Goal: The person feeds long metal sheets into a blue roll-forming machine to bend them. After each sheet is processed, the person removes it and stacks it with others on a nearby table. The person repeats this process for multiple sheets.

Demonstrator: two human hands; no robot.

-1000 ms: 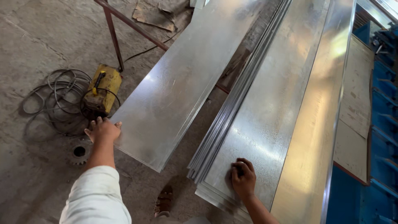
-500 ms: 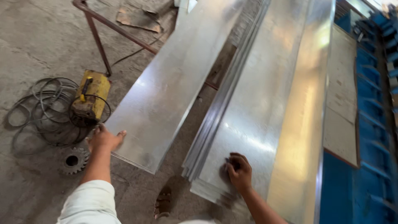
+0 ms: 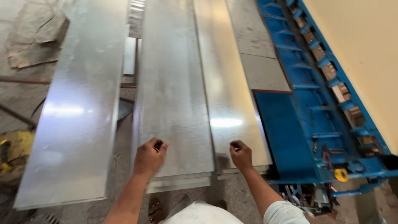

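Loosely curled, both: left hand (image 3: 149,157) resting on the near end of the middle metal sheet stack (image 3: 172,95), right hand (image 3: 241,154) on the shinier sheet (image 3: 224,95) just beside; fingers bent, gripping nothing visibly. 3 long galvanized strips side by side, 1 more sheet (image 3: 76,112) apart at left. Blue machine (image 3: 306,103) along right, beige wall (image 3: 365,49) beyond, concrete floor (image 3: 16,99), yellow tool (image 3: 12,151) at left edge.

A concrete floor (image 3: 25,95) is carrying a long steel sheet (image 3: 78,112) at nine o'clock, with stacked sheets (image 3: 174,103) lying at centre and a blue machine (image 3: 302,124) at three o'clock.
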